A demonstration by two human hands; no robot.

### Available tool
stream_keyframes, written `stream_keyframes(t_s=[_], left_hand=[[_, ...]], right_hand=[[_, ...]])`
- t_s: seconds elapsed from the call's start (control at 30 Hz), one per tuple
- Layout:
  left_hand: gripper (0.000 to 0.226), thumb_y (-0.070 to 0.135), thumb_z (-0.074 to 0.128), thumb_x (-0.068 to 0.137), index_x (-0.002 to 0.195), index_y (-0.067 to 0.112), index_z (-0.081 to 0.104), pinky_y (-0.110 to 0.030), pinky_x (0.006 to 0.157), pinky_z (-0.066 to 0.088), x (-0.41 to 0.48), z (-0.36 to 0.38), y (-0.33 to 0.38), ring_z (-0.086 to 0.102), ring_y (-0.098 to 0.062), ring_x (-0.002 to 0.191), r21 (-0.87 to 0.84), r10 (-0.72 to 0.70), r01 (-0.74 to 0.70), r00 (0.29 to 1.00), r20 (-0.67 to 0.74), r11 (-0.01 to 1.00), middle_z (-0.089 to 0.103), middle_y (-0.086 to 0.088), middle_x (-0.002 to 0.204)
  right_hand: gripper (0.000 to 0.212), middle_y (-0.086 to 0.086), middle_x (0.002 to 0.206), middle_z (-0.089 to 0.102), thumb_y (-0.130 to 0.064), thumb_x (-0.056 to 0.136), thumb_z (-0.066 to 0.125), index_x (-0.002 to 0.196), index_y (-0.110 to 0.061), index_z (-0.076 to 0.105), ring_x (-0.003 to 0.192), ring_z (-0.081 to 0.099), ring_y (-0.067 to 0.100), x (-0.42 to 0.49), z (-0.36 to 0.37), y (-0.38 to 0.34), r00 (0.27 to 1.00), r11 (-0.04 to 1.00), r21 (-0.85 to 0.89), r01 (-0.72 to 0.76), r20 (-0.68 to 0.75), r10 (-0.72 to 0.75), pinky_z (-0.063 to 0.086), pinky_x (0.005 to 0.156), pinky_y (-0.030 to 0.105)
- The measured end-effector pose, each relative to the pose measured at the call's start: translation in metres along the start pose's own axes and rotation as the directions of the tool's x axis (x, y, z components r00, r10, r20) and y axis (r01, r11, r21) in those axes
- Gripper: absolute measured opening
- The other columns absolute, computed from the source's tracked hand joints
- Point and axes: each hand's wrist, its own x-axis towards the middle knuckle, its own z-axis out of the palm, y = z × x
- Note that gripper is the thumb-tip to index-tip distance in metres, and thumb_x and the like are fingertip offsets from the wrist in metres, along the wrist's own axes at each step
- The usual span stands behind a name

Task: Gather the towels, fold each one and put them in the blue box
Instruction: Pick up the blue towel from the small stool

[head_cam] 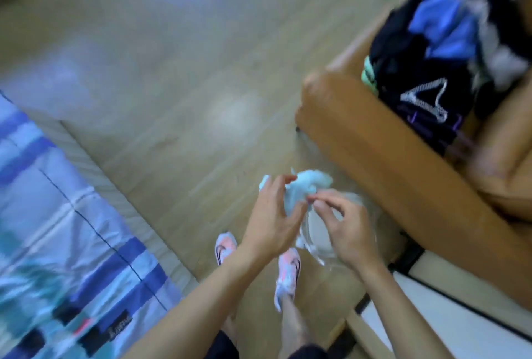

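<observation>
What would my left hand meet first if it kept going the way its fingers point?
The pale blue towel that your left hand grips; past it probably the orange armchair, though depth is unclear.

The bed (57,209) lies left, the armchair (374,163) right, the floor (172,76) between them. A pile of clothes (431,70) rests on the armchair. The towel (305,183) sits between the left hand (270,222) and the right hand (347,233).

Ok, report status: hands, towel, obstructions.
Left hand and right hand both grip crumpled pale-blue cloth towel. Not yet folded. Brown leather armchair alongside, apart from hands.
</observation>
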Motion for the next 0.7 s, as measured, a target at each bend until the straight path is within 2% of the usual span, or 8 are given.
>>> stream_keyframes(t_s=[0.1,0.17,0.2,0.33,0.4,0.53,0.63,0.7], left_hand=[[0.043,0.038,0.06,0.088,0.127,0.021,0.054,-0.027,0.098,0.045,-0.014,-0.064,0.044,0.055,-0.008,0.114,0.003,0.126,-0.126,0.99,-0.066,0.992,0.057,0.01,0.119],[0.046,0.037,0.059,0.083,0.126,0.021,0.054,-0.022,0.095,0.044,-0.022,-0.114,0.074,0.057,-0.009,0.111,0.021,0.196,-0.196,0.966,-0.167,0.98,0.057,0.009,0.115],[0.047,0.032,0.06,0.081,0.126,0.02,0.054,-0.022,0.094,0.045,-0.024,-0.137,0.088,0.058,-0.009,0.109,0.032,0.224,-0.222,0.951,-0.213,0.974,0.058,0.008,0.114],[0.053,0.015,0.068,0.077,0.127,0.02,0.054,-0.03,0.096,0.048,-0.027,-0.225,0.126,0.057,-0.01,0.113,0.091,0.311,-0.299,0.873,-0.375,0.95,0.058,0.008,0.118],[0.054,0.018,0.069,0.074,0.126,0.021,0.053,-0.034,0.096,0.05,-0.023,-0.264,0.142,0.058,-0.01,0.111,0.119,0.339,-0.319,0.84,-0.423,0.94,0.057,0.009,0.118],[0.054,0.03,0.072,0.074,0.125,0.02,0.055,-0.039,0.095,0.052,-0.014,-0.345,0.165,0.059,-0.012,0.109,0.172,0.364,-0.324,0.753,-0.548,0.93,0.057,0.006,0.119],[0.051,0.043,0.069,0.076,0.122,0.024,0.056,-0.037,0.089,0.054,-0.003,-0.391,0.174,0.06,-0.009,0.105,0.192,0.354,-0.303,0.696,-0.624,0.933,0.058,0.007,0.113],[0.043,0.038,0.071,0.079,0.118,0.026,0.058,-0.036,0.083,0.055,0.007,-0.412,0.176,0.061,-0.006,0.099,0.198,0.343,-0.286,0.666,-0.663,0.938,0.061,0.009,0.108]], right_hand=[[0.017,-0.018,0.096,0.077,-0.02,0.089,0.064,0.088,-0.026,0.079,0.104,0.067,-0.003,-0.006,0.01,-0.096,0.997,0.985,0.161,0.058,0.031,-0.064,0.046,0.094,0.015],[0.02,-0.012,0.101,0.078,-0.023,0.087,0.062,0.091,-0.021,0.081,0.107,0.069,0.005,-0.007,0.021,-0.159,0.99,0.966,0.23,0.118,0.043,-0.132,0.049,0.098,0.027],[0.021,-0.01,0.102,0.078,-0.024,0.086,0.061,0.092,-0.021,0.081,0.108,0.069,0.006,-0.007,0.027,-0.186,0.985,0.956,0.25,0.153,0.043,-0.169,0.05,0.099,0.029],[0.02,-0.011,0.101,0.078,-0.022,0.088,0.062,0.091,-0.029,0.08,0.107,0.069,0.003,-0.002,0.049,-0.282,0.952,0.913,0.304,0.274,0.047,-0.301,0.052,0.095,0.022],[0.02,-0.012,0.1,0.078,-0.014,0.091,0.064,0.092,-0.027,0.079,0.102,0.071,0.004,0.009,0.057,-0.32,0.929,0.889,0.309,0.337,0.044,-0.367,0.054,0.09,0.023],[0.024,-0.009,0.096,0.077,-0.005,0.092,0.065,0.093,-0.026,0.077,0.094,0.073,0.006,0.041,0.074,-0.401,0.843,0.816,0.307,0.49,0.072,-0.533,0.053,0.08,0.015],[0.022,-0.005,0.093,0.078,-0.004,0.089,0.067,0.092,-0.023,0.077,0.091,0.074,0.008,0.069,0.088,-0.452,0.793,0.77,0.338,0.541,0.101,-0.601,0.055,0.08,0.018],[0.021,-0.003,0.089,0.078,-0.001,0.088,0.068,0.09,-0.021,0.077,0.088,0.075,0.01,0.088,0.1,-0.477,0.772,0.747,0.365,0.555,0.109,-0.627,0.058,0.081,0.022]])
